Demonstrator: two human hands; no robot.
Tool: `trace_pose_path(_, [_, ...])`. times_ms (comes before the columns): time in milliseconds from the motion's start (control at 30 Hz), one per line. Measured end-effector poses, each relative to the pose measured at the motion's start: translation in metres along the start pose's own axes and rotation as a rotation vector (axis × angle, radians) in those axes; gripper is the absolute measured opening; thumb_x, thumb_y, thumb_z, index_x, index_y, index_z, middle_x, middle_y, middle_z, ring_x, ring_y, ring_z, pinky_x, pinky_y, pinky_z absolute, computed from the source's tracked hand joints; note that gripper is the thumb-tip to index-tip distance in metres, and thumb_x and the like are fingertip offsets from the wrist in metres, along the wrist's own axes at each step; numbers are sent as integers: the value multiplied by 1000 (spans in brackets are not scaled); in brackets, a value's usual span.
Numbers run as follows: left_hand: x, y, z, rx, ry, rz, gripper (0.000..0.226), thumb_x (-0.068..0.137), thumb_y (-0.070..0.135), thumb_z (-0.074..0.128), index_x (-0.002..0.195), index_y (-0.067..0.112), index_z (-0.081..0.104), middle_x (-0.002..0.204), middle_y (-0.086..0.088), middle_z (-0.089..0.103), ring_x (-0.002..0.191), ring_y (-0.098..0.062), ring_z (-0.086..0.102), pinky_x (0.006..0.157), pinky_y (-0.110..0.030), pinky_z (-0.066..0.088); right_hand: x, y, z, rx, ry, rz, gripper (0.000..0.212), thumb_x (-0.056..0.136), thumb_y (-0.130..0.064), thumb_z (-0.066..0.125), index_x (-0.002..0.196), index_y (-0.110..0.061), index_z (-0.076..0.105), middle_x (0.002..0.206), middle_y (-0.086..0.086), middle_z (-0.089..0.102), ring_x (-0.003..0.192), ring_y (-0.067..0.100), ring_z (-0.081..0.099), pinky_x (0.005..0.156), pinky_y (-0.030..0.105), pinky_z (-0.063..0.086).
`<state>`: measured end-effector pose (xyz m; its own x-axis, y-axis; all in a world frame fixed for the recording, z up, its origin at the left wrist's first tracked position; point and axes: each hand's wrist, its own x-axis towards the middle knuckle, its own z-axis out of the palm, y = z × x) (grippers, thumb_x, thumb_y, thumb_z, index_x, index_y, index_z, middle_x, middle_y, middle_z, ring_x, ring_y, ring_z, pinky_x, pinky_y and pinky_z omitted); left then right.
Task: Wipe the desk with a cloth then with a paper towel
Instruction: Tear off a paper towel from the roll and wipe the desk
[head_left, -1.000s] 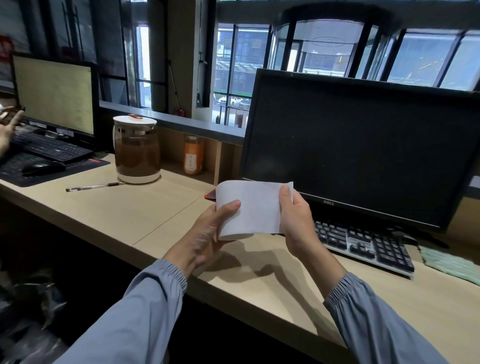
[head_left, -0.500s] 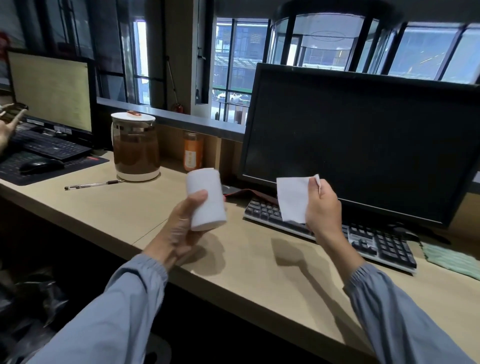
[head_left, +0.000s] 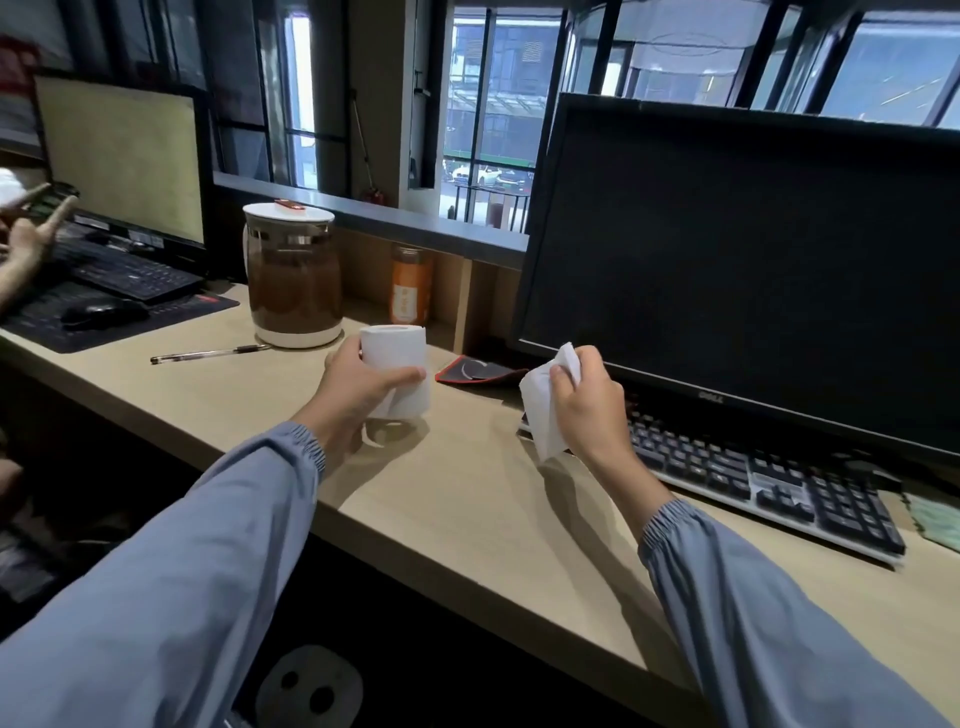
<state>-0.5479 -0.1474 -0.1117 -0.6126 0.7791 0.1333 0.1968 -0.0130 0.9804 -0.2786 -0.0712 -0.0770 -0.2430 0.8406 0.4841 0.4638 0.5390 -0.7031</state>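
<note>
paper towel sheet (head_left: 540, 421) ×1, right hand (head_left: 592, 415) fingers pinching | roll (head_left: 400, 348) ×1, left hand (head_left: 358, 389) fingers curled round

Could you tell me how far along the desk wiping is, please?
The cloth lies aside by the keyboard, so that pass looks done. The left hand holds the roll, the right hand a loose sheet. The paper wipe of the desk is left.

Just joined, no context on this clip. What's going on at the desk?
A person is at a wooden desk with paper towel in both hands. The left hand holds the roll, near the kettle. The right hand grips a loose sheet above the desk, in front of the keyboard. The sheet is not on the surface yet. A green cloth lies at the desk's far right edge.
</note>
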Motion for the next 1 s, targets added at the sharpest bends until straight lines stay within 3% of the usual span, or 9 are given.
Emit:
trace_pose_path(200, [41, -16, 5, 268, 150, 46, 79, 64, 43, 96, 128, 29, 53, 130, 0, 56, 122, -26, 53, 99, -51, 55, 18, -15, 50, -4, 40, -117, 5, 107, -25, 48, 106, -20, 49, 94, 1, 62, 79, 17, 59, 57, 34, 43])
trace_pose_path(333, [61, -22, 5, 331, 174, 29, 83, 66, 38, 96, 134, 25, 51, 137, -3, 55, 130, -30, 50, 108, -57, 49, -2, -13, 88, -172, -299, -350, 12, 100, -23, 58, 99, -33, 51, 97, -3, 63, 90, 26, 62, 71, 41, 50])
trace_pose_path(433, [72, -27, 1, 317, 175, 14, 86, 67, 36, 96, 138, 25, 48, 138, -3, 55, 130, -30, 50, 109, -58, 49, -23, -4, 111, -397, -469, -531, 11, 101, -30, 55, 101, -21, 61, 99, 1, 63, 98, 27, 59, 72, 41, 48])
trace_pose_path(533, [72, -29, -1, 304, 151, 33, 87, 68, 36, 96, 139, 25, 47, 139, -3, 54, 128, -29, 52, 107, -58, 51, -30, -3, 112, -346, -637, -462, 34, 109, -42, 37, 106, -20, 63, 114, -4, 62, 117, 21, 55, 88, 40, 45])
trace_pose_path(600, [68, -31, -3, 269, 126, 32, 89, 70, 34, 97, 142, 24, 45, 144, -3, 49, 128, -27, 53, 108, -54, 52, -23, 0, 110, -381, -862, -351, 50, 110, -50, 23, 148, -29, 47, 159, -9, 39, 151, 15, 25, 122, 39, 25])
trace_pose_path(700, [51, -28, -4, 275, 164, -27, 92, 78, 30, 93, 150, 20, 38, 154, -9, 37, 133, -28, 49, 114, -47, 47, -5, 2, 114, -467, -983, -297, 58, 110, -51, 12, 164, -31, 9, 170, -14, -2, 155, 5, -9, 125, 34, -5])
trace_pose_path(800, [28, -23, -11, 323, 200, -2, 53, 87, 25, 83, 127, 19, 48, 136, -7, 48, 118, -26, 56, 104, -43, 53, 17, 0, 128, -474, -984, -259, 58, 110, -49, 11, 164, -29, 7, 171, -12, -4, 155, 6, -11, 123, 33, -6])
trace_pose_path(900, [6, -20, -23, 381, 68, 57, 13, 92, 24, 72, 99, 20, 61, 99, -1, 68, 91, -21, 67, 84, -38, 60, 35, -3, 140, -493, -989, -265, 58, 111, -48, 13, 164, -26, 7, 171, -10, -3, 156, 8, -9, 124, 34, -4])
trace_pose_path(1000, [-10, -26, -35, 486, 4, 121, 8, 92, 27, 69, 86, 23, 66, 81, 5, 71, 80, -15, 68, 71, -33, 55, 48, -5, 147, -469, -971, -240, 59, 111, -48, 16, 164, -26, 10, 171, -9, 2, 156, 9, -5, 122, 31, -4])
